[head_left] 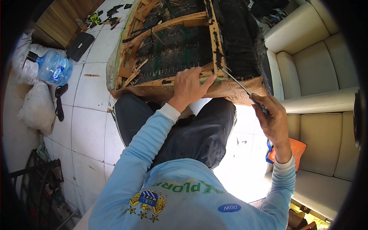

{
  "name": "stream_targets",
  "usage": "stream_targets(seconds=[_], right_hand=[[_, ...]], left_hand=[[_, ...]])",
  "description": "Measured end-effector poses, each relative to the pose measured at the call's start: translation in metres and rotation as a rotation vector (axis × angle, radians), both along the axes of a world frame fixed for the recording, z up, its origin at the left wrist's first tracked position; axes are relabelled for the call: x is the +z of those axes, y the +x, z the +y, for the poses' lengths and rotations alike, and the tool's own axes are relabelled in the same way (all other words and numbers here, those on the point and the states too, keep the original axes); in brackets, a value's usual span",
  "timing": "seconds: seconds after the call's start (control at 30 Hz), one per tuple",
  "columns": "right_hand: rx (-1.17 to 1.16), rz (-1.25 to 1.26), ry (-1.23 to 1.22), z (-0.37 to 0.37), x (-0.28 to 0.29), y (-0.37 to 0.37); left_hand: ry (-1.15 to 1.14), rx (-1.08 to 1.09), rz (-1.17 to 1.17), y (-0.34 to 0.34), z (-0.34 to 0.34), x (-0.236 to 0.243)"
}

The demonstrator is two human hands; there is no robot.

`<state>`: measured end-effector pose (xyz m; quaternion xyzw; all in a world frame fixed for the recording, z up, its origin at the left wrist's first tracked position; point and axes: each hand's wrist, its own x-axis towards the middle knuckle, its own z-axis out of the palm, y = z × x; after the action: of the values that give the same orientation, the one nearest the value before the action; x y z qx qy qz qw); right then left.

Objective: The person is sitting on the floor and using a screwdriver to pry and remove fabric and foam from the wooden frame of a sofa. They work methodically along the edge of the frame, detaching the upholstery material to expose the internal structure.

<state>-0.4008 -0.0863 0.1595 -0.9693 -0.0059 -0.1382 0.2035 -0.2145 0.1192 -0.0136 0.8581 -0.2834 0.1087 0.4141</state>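
Observation:
An upturned sofa section with a bare wooden frame (216,42) lies before my knees. Across its near edge runs a strip of brown covering (149,91). My left hand (189,86) rests on the near rail, thumb spread out toward the frame's right corner; its fingers lie over the wood. In my right hand (273,115) is a screwdriver (259,104), gripped by its dark handle. Its thin shaft slants up and left, and the tip meets the wood at the near right corner. Zigzag springs (161,71) and black cloth (172,42) show inside the frame, with splintered wood around.
Beige sofas (320,65) line the right side, an orange bag (297,151) beside them. Left on the white tiles are a blue water jug (55,67), a black case (79,46), a dark sandal (59,102) and a white sack (36,109). Scattered tools (112,17) lie far left.

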Motion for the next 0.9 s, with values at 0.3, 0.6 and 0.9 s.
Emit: stream_targets(seconds=[0.3,0.6,0.9], right_hand=[[0.016,-0.135,-0.216,-0.012,-0.034,-0.01],[-0.159,0.112,0.438,-0.012,-0.055,-0.001],[-0.2,-0.128,0.243,-0.014,-0.031,-0.011]], left_hand=[[0.007,0.037,-0.073,-0.007,-0.003,-0.001],[-0.005,0.034,-0.076,-0.005,-0.007,-0.002],[0.014,0.037,-0.052,-0.003,0.001,0.004]])
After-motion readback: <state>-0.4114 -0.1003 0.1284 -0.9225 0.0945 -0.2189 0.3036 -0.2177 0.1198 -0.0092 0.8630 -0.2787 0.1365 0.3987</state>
